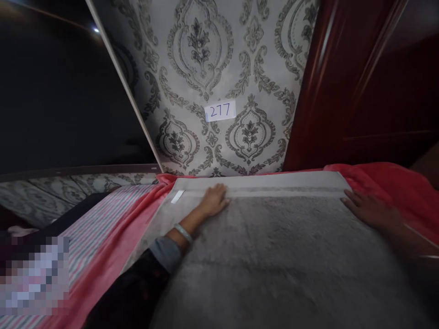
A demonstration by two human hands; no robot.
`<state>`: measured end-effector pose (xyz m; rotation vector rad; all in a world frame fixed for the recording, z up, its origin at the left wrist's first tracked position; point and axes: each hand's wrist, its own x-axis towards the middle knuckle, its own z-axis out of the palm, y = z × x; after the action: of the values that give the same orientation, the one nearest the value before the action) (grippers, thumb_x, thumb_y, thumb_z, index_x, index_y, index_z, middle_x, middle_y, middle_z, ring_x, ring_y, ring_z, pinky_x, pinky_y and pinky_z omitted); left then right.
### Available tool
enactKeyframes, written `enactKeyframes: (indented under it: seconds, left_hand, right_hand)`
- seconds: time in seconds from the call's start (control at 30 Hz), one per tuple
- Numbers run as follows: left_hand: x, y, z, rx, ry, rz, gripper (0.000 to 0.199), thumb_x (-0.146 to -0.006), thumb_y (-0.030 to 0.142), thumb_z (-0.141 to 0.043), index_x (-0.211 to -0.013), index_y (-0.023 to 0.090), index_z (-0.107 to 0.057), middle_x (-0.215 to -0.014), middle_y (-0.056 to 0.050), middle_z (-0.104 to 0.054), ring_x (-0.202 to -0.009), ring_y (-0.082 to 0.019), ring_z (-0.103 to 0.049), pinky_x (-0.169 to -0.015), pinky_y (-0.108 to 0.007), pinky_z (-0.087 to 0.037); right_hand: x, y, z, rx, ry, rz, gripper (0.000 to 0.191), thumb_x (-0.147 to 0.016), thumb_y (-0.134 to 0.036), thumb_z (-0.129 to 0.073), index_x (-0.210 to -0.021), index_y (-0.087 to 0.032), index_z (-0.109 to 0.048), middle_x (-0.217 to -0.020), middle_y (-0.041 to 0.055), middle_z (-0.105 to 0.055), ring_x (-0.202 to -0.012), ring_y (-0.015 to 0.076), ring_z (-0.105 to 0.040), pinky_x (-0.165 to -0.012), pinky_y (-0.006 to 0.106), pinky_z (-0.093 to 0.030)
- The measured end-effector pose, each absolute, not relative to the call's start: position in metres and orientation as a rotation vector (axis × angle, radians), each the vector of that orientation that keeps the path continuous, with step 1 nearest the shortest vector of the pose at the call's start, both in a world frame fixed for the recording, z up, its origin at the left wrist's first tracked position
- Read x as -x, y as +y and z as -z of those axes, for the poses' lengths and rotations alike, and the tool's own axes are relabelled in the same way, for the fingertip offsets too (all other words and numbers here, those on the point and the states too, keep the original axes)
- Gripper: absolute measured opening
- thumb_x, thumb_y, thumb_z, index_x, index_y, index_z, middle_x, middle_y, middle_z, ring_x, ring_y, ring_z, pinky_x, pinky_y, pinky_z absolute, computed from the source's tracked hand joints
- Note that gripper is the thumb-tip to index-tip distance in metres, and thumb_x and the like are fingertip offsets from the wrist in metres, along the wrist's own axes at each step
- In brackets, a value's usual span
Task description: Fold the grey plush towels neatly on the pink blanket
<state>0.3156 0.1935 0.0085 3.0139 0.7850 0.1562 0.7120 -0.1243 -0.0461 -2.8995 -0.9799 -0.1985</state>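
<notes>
A grey towel-like cloth (274, 242) lies spread out, with a pale band along its far edge and a small white tag (177, 197) near its far left corner. My left hand (215, 200) rests flat on the cloth by the pale band, fingers apart and pointing away from me. At the far right corner, my right hand (370, 211) touches the cloth's edge with its fingers stretched out; it is somewhat blurred. Neither hand holds anything. A red blanket (384, 183) lies under and around the cloth.
A striped sheet (99, 219) shows at the left beside the blanket. Behind are a dark screen (68, 100), patterned wallpaper (199, 50) with a paper label (220, 110) reading 277, and a dark red wooden panel (363, 91) at the right.
</notes>
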Motion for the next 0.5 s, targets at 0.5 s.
enactKeyframes:
  seconds: [0.5]
  left_hand:
    - [-0.286, 0.213, 0.020, -2.942, 1.004, -0.078, 0.065, -0.099, 0.058, -0.027, -0.156, 0.026, -0.031, -0.166, -0.009, -0.023, -0.153, -0.027, -0.019, -0.123, -0.054, -0.014]
  right_hand:
    - [-0.637, -0.026, 0.080, 2.497, -1.665, 0.172, 0.067, -0.096, -0.053, -0.019, -0.152, -0.026, -0.043, -0.160, 0.0093, -0.037, -0.147, 0.0323, -0.033, -0.113, 0.059, -0.033]
